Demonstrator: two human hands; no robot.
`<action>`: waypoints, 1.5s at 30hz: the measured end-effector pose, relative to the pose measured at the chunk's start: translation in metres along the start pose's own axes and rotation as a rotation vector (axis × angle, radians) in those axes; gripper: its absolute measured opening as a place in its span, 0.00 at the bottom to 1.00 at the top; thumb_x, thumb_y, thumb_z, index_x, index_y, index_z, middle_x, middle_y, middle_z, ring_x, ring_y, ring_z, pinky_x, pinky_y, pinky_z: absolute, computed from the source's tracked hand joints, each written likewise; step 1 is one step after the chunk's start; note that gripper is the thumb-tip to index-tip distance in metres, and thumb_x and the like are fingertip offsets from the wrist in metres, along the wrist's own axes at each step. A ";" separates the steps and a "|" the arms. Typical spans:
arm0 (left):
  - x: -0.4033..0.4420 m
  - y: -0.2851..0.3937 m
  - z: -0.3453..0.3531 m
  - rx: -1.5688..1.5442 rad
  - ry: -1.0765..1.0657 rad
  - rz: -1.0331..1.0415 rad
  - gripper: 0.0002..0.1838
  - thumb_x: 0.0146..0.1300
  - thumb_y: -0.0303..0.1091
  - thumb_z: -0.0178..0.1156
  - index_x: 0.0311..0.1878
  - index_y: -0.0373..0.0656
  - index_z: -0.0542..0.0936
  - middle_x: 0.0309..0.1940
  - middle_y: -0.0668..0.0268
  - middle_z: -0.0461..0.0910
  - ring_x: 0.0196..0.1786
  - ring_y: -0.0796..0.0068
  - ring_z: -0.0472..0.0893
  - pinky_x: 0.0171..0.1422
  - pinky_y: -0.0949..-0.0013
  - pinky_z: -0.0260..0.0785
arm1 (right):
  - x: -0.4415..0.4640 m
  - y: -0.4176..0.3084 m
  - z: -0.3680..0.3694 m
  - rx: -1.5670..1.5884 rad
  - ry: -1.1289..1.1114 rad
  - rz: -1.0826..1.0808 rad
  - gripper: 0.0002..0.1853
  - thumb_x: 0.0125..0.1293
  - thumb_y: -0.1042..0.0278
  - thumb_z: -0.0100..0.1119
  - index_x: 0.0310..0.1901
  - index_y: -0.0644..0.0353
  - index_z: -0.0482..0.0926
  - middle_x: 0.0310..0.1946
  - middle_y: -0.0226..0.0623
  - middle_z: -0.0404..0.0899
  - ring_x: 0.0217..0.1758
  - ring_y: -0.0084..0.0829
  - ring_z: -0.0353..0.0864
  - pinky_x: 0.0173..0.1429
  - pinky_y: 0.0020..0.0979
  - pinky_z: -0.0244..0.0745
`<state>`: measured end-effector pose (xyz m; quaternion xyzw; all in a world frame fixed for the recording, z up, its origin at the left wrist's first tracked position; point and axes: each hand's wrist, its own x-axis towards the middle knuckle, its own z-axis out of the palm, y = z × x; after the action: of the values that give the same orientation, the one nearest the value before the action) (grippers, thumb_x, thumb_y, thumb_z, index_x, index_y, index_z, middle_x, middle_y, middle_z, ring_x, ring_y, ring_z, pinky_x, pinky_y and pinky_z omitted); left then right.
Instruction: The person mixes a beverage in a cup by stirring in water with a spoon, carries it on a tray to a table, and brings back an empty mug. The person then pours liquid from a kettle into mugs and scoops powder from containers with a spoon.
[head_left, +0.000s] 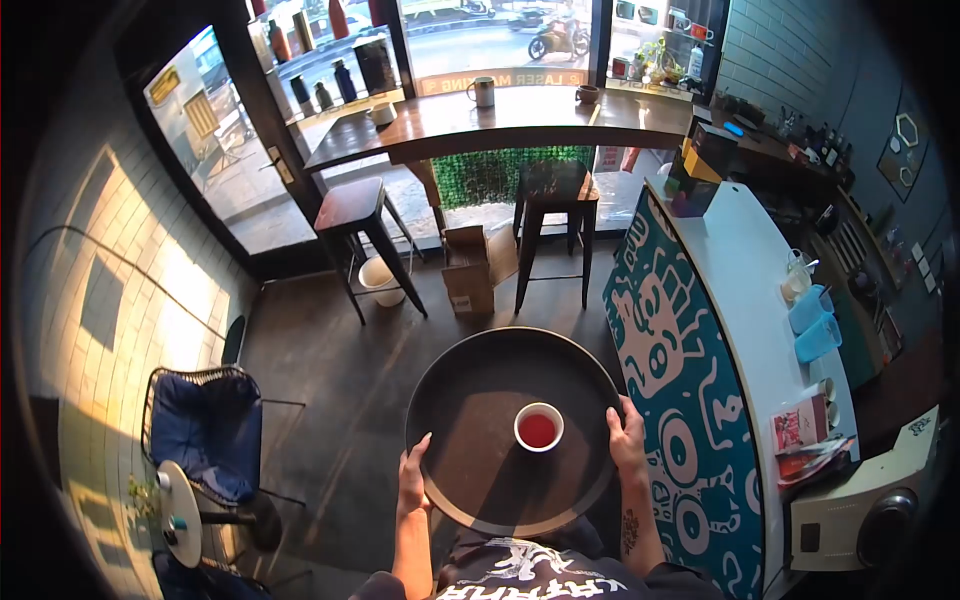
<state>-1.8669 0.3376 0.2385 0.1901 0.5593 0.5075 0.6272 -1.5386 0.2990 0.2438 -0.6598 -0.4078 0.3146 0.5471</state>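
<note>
My left hand (412,478) and right hand (627,438) hold opposite edges of the round tray (470,425); the cup (538,408) of red liquid (537,432) stands near its middle. This seems the carrying step, and the next move needs level hands.

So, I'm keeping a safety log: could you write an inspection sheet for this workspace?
Surface: dark round tray, carrying one cup.
Job's things: white cup of red liquid, upright, right of the tray's centre.
Clutter: open cardboard box on the floor, between left stool and right stool; blue containers on the white counter.
Hands: left hand and right hand hold the tray's rim at opposite sides.
Cables: dark line, probably a cable, along the left wall.
Surroundings: window table ahead, navy chair at left.
</note>
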 end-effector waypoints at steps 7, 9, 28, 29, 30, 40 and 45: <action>0.161 0.052 0.041 -0.205 -0.166 0.009 0.24 0.68 0.43 0.60 0.60 0.34 0.77 0.55 0.55 0.81 0.55 0.63 0.83 0.61 0.60 0.77 | 0.160 -0.001 0.081 0.090 -0.040 -0.005 0.14 0.76 0.74 0.47 0.57 0.70 0.77 0.46 0.34 0.81 0.51 0.23 0.77 0.60 0.25 0.71; 0.194 0.068 0.065 -0.246 -0.101 -0.027 0.24 0.69 0.43 0.60 0.60 0.34 0.78 0.56 0.55 0.81 0.56 0.63 0.82 0.61 0.60 0.77 | 0.212 -0.012 0.094 0.081 -0.065 -0.028 0.14 0.76 0.75 0.47 0.57 0.70 0.76 0.46 0.34 0.81 0.51 0.23 0.77 0.60 0.25 0.71; 0.492 0.265 0.230 -0.229 0.005 0.182 0.20 0.72 0.35 0.63 0.61 0.34 0.73 0.50 0.60 0.79 0.50 0.69 0.82 0.55 0.66 0.78 | 0.610 -0.098 0.271 -0.245 -0.144 -0.206 0.10 0.74 0.76 0.51 0.50 0.70 0.78 0.36 0.43 0.83 0.42 0.25 0.80 0.50 0.28 0.74; 0.513 0.274 0.237 -0.223 0.008 0.199 0.20 0.72 0.36 0.63 0.60 0.34 0.73 0.49 0.62 0.79 0.50 0.72 0.81 0.56 0.67 0.76 | 0.629 -0.088 0.282 -0.295 -0.087 -0.215 0.09 0.73 0.76 0.52 0.50 0.70 0.78 0.36 0.43 0.83 0.41 0.26 0.80 0.50 0.28 0.74; 0.530 0.282 0.246 -0.230 -0.001 0.193 0.20 0.72 0.36 0.63 0.60 0.34 0.73 0.49 0.62 0.79 0.50 0.72 0.81 0.56 0.67 0.76 | 0.645 -0.090 0.291 -0.351 -0.037 -0.218 0.09 0.72 0.76 0.54 0.49 0.70 0.78 0.36 0.42 0.83 0.41 0.26 0.81 0.49 0.28 0.74; 0.597 0.324 0.288 -0.193 0.069 0.020 0.25 0.78 0.44 0.56 0.66 0.34 0.71 0.58 0.63 0.75 0.62 0.75 0.71 0.69 0.67 0.63 | 0.742 -0.110 0.336 -0.652 0.033 -0.435 0.10 0.63 0.76 0.64 0.45 0.70 0.82 0.38 0.50 0.82 0.44 0.52 0.81 0.53 0.44 0.72; 0.611 0.325 0.300 -0.195 0.130 0.092 0.22 0.78 0.43 0.55 0.64 0.35 0.73 0.54 0.63 0.77 0.56 0.74 0.75 0.62 0.67 0.70 | 0.786 -0.122 0.342 -0.803 -0.092 -0.433 0.12 0.62 0.72 0.67 0.45 0.67 0.84 0.37 0.48 0.83 0.43 0.44 0.82 0.53 0.42 0.71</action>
<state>-1.8227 1.0896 0.2802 0.1202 0.5374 0.5991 0.5812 -1.4882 1.1600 0.3183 -0.7046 -0.6497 0.0390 0.2827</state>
